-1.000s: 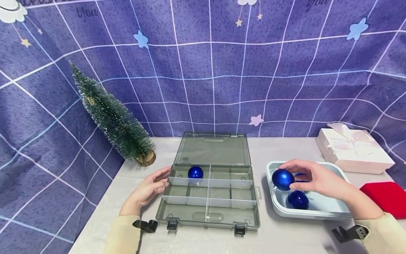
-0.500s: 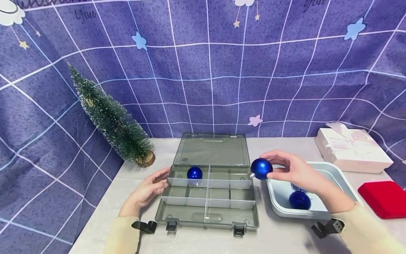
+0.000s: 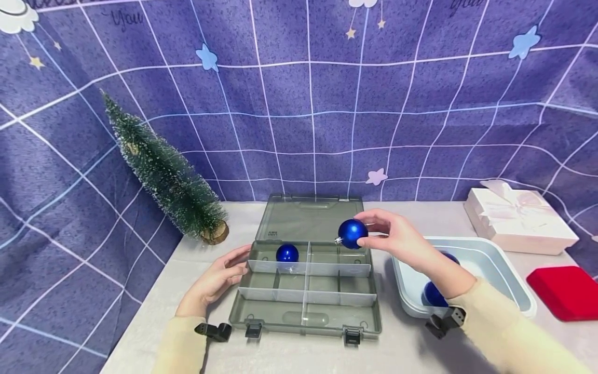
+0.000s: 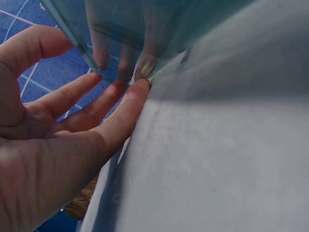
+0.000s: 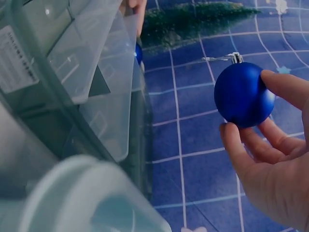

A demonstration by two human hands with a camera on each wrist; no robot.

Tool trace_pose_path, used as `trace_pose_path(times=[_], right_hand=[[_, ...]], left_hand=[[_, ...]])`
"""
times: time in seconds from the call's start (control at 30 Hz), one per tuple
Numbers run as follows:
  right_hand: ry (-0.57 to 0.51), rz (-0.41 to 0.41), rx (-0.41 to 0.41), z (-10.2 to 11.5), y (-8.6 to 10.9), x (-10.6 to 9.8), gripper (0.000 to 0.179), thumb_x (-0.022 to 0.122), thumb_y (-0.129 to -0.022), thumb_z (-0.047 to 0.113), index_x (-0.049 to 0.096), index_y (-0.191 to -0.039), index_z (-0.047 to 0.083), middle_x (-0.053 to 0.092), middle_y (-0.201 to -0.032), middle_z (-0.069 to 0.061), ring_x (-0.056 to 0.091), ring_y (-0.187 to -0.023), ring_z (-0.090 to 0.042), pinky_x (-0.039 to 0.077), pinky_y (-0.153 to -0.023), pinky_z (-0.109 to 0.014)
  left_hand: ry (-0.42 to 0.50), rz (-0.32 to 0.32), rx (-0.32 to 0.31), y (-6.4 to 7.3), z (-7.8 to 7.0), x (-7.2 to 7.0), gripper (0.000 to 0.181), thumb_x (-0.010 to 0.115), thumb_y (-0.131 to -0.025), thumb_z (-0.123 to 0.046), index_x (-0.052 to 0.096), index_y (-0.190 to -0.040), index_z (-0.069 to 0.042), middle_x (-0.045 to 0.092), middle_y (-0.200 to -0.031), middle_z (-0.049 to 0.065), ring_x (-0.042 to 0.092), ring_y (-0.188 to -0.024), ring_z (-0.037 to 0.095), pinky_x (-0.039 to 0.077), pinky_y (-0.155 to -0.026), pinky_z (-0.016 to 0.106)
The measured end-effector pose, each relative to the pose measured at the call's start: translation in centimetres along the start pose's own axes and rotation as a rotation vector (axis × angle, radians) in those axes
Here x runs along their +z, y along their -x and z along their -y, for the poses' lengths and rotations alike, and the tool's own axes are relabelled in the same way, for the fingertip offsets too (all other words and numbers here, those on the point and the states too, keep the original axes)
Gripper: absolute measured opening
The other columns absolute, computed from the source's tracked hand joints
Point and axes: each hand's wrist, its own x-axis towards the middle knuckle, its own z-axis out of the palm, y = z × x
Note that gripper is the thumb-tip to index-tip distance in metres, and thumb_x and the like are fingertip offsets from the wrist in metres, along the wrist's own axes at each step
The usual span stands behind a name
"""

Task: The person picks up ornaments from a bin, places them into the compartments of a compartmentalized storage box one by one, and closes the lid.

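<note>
My right hand (image 3: 397, 236) pinches a matte blue Christmas ball (image 3: 352, 234) between thumb and fingers, above the back right compartment of the clear grey divided box (image 3: 306, 330). In the right wrist view the ball's (image 5: 244, 94) silver cap and hanging loop point away from the palm. A shiny blue ball (image 3: 287, 254) lies in the box's back left compartment. My left hand (image 3: 221, 278) rests beside the box's left wall; in the left wrist view its loosely bent fingers (image 4: 113, 104) touch the wall. More blue balls (image 3: 435, 295) lie in the pale blue tray (image 3: 502, 265), partly hidden by my right forearm.
The box's lid (image 3: 313, 221) lies open toward the back. A small frosted Christmas tree (image 3: 168, 174) leans at the left. On the right are a white gift box (image 3: 520, 218) with a bow and a red item (image 3: 567, 293). A purple grid cloth (image 3: 336, 130) hangs behind.
My right hand has lifted the matte blue ball out of the tray and carried it left over the box's back right compartment. My left hand has stayed at the box's left side.
</note>
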Motion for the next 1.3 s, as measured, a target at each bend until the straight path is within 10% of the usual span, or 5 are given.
trace_pose_path(times=[1.3], right_hand=[[0.119, -0.055, 0.409, -3.8, -3.4, 7.1, 0.043, 0.080, -0.085, 0.009, 0.066, -0.118, -0.015, 0.072, -0.100, -0.017, 0.069, -0.083, -0.021, 0.059, -0.076, -0.031]], left_hand=[[-0.012, -0.003, -0.002, 0.0, -0.2, 0.1, 0.074, 0.056, -0.094, 0.006, 0.023, -0.160, 0.002, 0.021, -0.162, 0.030, 0.049, -0.123, 0.023, 0.050, -0.094, 0.030]])
